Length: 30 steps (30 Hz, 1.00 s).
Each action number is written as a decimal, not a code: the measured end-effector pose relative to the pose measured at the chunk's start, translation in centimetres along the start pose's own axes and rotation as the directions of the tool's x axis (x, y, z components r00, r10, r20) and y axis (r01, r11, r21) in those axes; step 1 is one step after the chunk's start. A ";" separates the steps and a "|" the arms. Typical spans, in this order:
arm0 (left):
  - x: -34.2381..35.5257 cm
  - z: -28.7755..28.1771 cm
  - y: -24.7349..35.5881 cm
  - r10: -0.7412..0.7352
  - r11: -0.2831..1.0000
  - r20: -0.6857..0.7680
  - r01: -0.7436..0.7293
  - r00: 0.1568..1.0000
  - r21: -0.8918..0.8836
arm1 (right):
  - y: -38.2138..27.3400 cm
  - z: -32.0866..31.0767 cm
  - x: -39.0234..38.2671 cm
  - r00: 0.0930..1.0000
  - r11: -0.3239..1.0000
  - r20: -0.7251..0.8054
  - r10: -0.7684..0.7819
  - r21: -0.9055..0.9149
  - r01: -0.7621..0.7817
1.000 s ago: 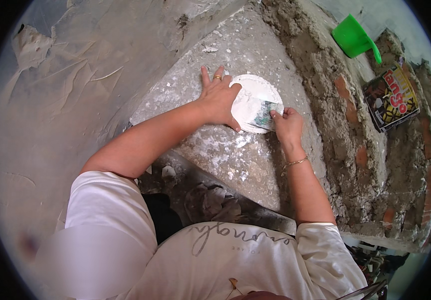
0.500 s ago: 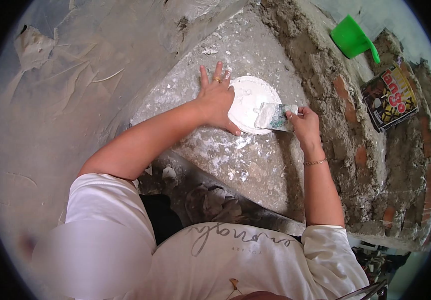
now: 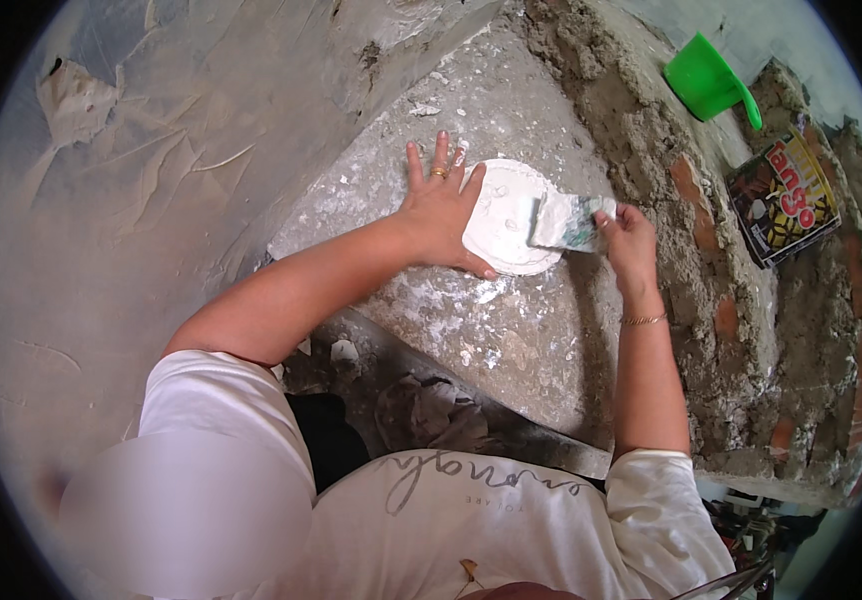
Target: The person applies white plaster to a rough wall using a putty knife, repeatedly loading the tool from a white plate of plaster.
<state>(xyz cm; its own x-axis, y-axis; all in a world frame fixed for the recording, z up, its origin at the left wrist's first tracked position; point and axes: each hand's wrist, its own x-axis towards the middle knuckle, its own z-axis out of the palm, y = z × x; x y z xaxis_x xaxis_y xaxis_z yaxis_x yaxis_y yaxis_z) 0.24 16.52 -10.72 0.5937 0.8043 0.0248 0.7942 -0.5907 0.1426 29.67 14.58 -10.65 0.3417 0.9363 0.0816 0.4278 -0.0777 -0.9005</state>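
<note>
A round white disc of plaster lies on a rough grey slab. My left hand, a ring on one finger, rests flat beside the disc's left edge with fingers spread, thumb under its lower rim. My right hand grips a flat scraper blade smeared with white plaster, its blade lying across the disc's right side.
A green plastic scoop sits at the upper right on the crumbly brick and mortar ledge. A printed packet lies on that ledge to the right. A crumpled rag lies below the slab. Bare concrete floor spreads left.
My right hand has drawn the scraper rightward and upward across the disc. My left hand has shifted slightly up along the disc's left edge.
</note>
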 end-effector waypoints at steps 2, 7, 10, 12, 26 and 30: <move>0.2 0.1 -0.4 0.013 0.998 0.001 -0.013 1.000 -0.055 | -0.1 -1.0 2.4 0.991 0.963 0.068 -0.114 -0.239 0.127; 0.7 0.9 0.0 -0.013 0.990 -0.060 0.004 0.998 -0.144 | 0.3 1.3 4.5 0.994 0.809 0.004 -0.107 -0.581 0.089; 0.8 1.3 0.1 -0.033 0.988 -0.079 0.021 0.996 -0.151 | 0.8 2.9 4.3 0.992 0.809 -0.100 -0.080 -0.588 0.006; 1.0 1.7 0.0 -0.034 0.987 -0.118 0.015 0.992 -0.162 | 1.6 3.8 4.3 0.988 0.780 -0.123 -0.097 -0.625 -0.001; 0.6 0.8 0.1 -0.063 0.983 -0.040 0.056 0.997 -0.173 | -1.8 5.3 9.3 0.973 0.825 0.151 -0.176 -0.516 0.230; 0.7 1.2 0.0 -0.051 0.986 -0.110 0.033 0.993 -0.162 | -1.0 7.6 8.8 0.985 0.806 0.027 -0.171 -0.572 0.155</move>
<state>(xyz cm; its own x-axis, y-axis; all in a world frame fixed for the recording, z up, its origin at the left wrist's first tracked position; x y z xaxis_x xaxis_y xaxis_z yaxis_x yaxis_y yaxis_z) 0.81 17.01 -11.94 0.5344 0.8357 0.1263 0.7818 -0.5455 0.3021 25.92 25.53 -12.28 0.2413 0.9446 0.2226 0.8761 -0.1135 -0.4685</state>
